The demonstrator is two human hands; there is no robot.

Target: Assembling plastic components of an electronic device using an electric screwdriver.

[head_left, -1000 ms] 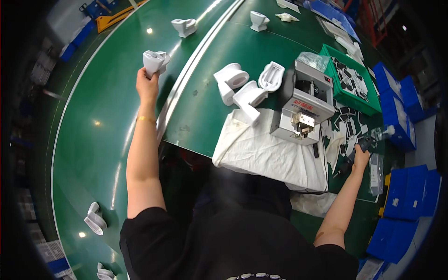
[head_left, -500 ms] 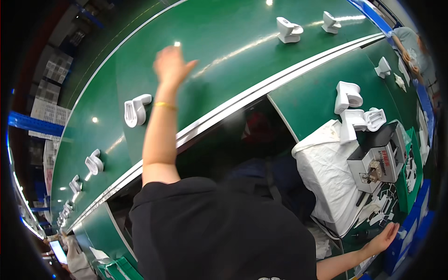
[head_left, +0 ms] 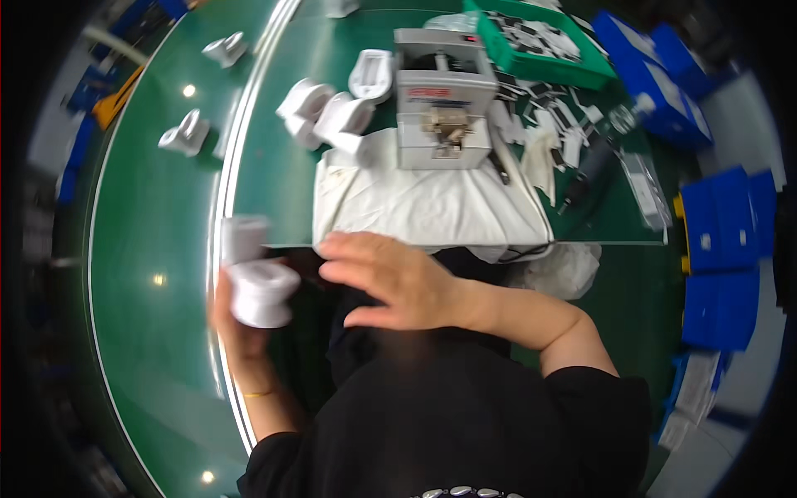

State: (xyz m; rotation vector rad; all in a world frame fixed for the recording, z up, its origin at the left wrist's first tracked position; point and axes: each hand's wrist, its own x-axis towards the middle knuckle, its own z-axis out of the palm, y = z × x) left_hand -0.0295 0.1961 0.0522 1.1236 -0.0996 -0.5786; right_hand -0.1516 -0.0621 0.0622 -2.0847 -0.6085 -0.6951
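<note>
And here's the left hand (head_left: 238, 336), fingers wrapped round a white toilet-shaped piece (head_left: 264, 292), both blurred, held beside the rail (head_left: 241, 149) and near the front corner of the workbench (head_left: 270, 199). The right hand (head_left: 398, 286) is wide, fingers spread, holding nothing, in front of the cloth (head_left: 423, 207) and just apart from the piece. Danger spot: that dark gap (head_left: 305, 344) between bench and lap! One hand alone has the load, and a smooth, rounded surface could slip, most likely if the grip loosens before the other palm has hold. A low swing could knock the piece on the rail or bench edge and chip it. Fingers snagging the cloth, which overhangs the edge, could drag it and jolt the machine (head_left: 444, 133) or topple the white pieces (head_left: 344, 120) clustered beside it.
</note>
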